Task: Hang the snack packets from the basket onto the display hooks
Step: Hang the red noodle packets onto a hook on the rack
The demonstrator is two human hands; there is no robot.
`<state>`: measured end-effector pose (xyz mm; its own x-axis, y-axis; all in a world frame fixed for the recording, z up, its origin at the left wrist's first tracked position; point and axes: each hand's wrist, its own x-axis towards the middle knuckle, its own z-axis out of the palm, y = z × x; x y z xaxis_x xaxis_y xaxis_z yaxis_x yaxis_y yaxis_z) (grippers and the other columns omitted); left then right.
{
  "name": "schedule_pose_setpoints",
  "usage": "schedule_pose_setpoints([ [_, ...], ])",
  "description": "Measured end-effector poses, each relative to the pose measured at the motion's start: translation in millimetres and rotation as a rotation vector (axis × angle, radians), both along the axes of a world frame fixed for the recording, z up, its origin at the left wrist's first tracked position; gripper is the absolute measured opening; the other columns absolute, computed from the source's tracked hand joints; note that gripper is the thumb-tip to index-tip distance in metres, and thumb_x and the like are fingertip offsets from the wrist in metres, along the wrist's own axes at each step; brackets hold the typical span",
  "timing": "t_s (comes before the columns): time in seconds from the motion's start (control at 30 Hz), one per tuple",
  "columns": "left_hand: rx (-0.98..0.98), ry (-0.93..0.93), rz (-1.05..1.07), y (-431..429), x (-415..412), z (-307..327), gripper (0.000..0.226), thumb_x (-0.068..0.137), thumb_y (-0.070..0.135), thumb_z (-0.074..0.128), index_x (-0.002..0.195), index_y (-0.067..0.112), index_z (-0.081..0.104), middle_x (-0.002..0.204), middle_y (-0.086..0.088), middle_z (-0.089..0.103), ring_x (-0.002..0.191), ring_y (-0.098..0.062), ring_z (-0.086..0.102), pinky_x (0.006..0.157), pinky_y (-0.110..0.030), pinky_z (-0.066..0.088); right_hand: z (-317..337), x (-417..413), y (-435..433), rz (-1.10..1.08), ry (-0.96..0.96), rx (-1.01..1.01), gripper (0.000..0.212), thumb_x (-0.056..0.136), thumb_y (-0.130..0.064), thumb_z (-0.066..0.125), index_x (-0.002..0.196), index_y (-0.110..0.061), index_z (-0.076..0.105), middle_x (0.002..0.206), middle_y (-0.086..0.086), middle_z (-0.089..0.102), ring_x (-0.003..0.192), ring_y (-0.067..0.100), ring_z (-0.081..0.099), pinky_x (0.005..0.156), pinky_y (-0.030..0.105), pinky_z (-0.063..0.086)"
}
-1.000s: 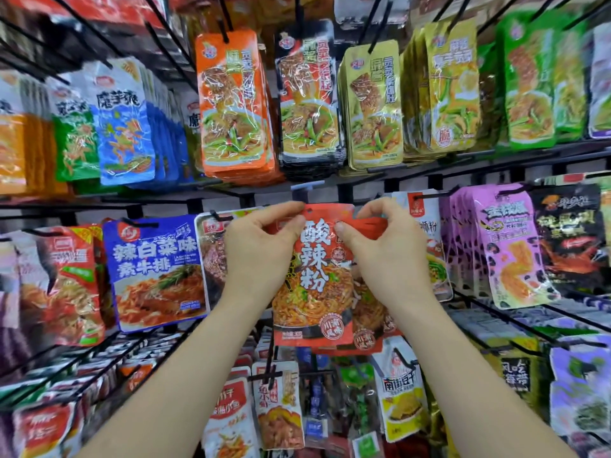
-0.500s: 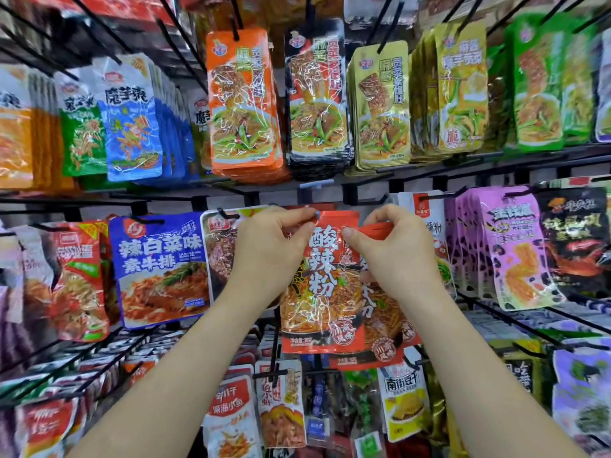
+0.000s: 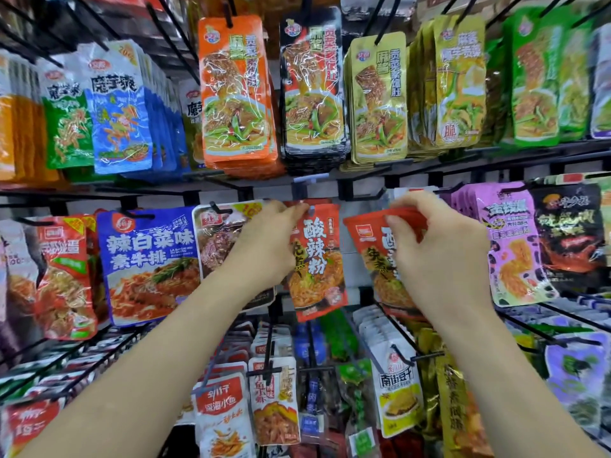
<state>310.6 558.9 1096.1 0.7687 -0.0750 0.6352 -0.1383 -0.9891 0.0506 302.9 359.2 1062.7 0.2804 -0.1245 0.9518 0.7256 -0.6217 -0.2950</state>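
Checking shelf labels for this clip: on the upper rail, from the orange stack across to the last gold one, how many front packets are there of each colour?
Orange front packet: 1
Black front packet: 1
Gold front packets: 2
Total: 4

Left packet [image 3: 317,259] beside right packet [image 3: 367,246]

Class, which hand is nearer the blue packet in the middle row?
Left. The left hand, pinching a red packet, is a little right of the blue packet; the right hand is farther right, gripping a second red packet.
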Motion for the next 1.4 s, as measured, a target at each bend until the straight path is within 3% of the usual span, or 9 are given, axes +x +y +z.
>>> schedule_pose_setpoints([
  [0.1,0.171,-0.03,0.091,-2,8,-1,0.079,0.078,-0.005,0.058,0.148,0.018,0.029,0.13,-0.013,0.043,0.115,-0.036,0.05,0.085,-0.042,0.046,-3,-2,2,0.308,0.145,0.235,0.013,0.086,-0.012,0.072,0.083,-0.023,0.066,0.072,-0.014,0.066,0.067,0.017,0.068,0.057,0.039,0.058],
  [0.2,0.307,-0.145,0.145,2,12,-2,0.076,0.071,-0.005,0.062,0.14,0.018,0.041,0.119,-0.013,0.053,0.105,-0.037,0.056,0.08,-0.044,0.046,-5,-1,5,0.583,0.372,0.498,0.02,0.084,-0.009,0.073,0.076,-0.024,0.064,0.079,-0.003,0.063,0.062,0.01,0.069,0.046,0.027,0.056],
  [0.47,0.469,-0.426,0.084,7,9,-8,0.036,0.051,0.0,0.078,0.083,0.009,0.065,0.083,-0.009,0.06,0.076,-0.032,0.058,0.063,-0.035,0.038,-10,5,7,0.595,0.462,0.586,0.016,0.082,-0.014,0.075,0.075,-0.022,0.063,0.077,0.0,0.062,0.047,0.002,0.056,0.037,0.018,0.043],
  [0.67,0.633,-0.163,0.137,6,16,-25,0.033,0.061,0.021,0.075,0.094,0.02,0.073,0.118,-0.019,0.064,0.109,-0.036,0.057,0.093,-0.043,0.04,-13,6,10,0.61,0.51,0.624,0.015,0.083,-0.015,0.075,0.078,-0.022,0.062,0.083,0.002,0.06,0.047,0.004,0.06,0.039,0.02,0.047],
  [0.8,0.688,-0.135,0.179,2,22,-25,0.048,0.076,0.019,0.029,0.096,0.018,0.072,0.119,-0.025,0.063,0.109,-0.038,0.058,0.098,-0.048,0.043,-15,9,13,0.642,0.539,0.663,0.014,0.083,-0.014,0.074,0.08,-0.02,0.062,0.087,0.002,0.06,0.053,0.008,0.066,0.041,0.022,0.051],
  [0.97,0.696,-0.105,0.207,6,29,-18,0.045,0.078,0.018,0.032,0.085,0.016,0.076,0.109,-0.021,0.068,0.105,-0.036,0.06,0.103,-0.052,0.04,-14,12,17,0.723,0.615,0.735,0.015,0.082,-0.013,0.075,0.081,-0.017,0.06,0.089,0.002,0.059,0.071,0.017,0.068,0.042,0.021,0.051],
  [1.07,0.349,-0.108,0.042,-2,16,-17,0.022,0.079,0.009,0.057,0.092,0.013,0.075,0.109,-0.011,0.07,0.104,-0.032,0.061,0.1,-0.044,0.044,-12,10,17,0.743,0.648,0.764,0.018,0.081,-0.013,0.076,0.082,-0.015,0.058,0.088,0.002,0.058,0.07,0.017,0.066,0.041,0.021,0.05],
  [1.23,-0.905,0.104,-0.515,-22,-29,-22,0.02,0.098,0.02,0.05,0.111,0.022,0.065,0.091,0.003,0.074,0.086,-0.02,0.07,0.078,-0.039,0.056,-9,7,20,0.739,0.671,0.751,0.021,0.078,-0.016,0.079,0.082,-0.016,0.058,0.082,0.0,0.061,0.051,0.008,0.062,0.041,0.02,0.046],
  [1.4,-0.991,-0.023,-0.506,-33,-31,-34,0.013,0.078,0.025,0.078,0.087,0.026,0.069,0.081,0.009,0.075,0.074,-0.011,0.072,0.068,-0.032,0.06,-8,4,26,0.906,0.736,0.681,0.013,0.088,-0.02,0.068,0.096,-0.011,0.063,0.09,0.006,0.062,0.068,0.016,0.066,0.042,0.02,0.049],
])
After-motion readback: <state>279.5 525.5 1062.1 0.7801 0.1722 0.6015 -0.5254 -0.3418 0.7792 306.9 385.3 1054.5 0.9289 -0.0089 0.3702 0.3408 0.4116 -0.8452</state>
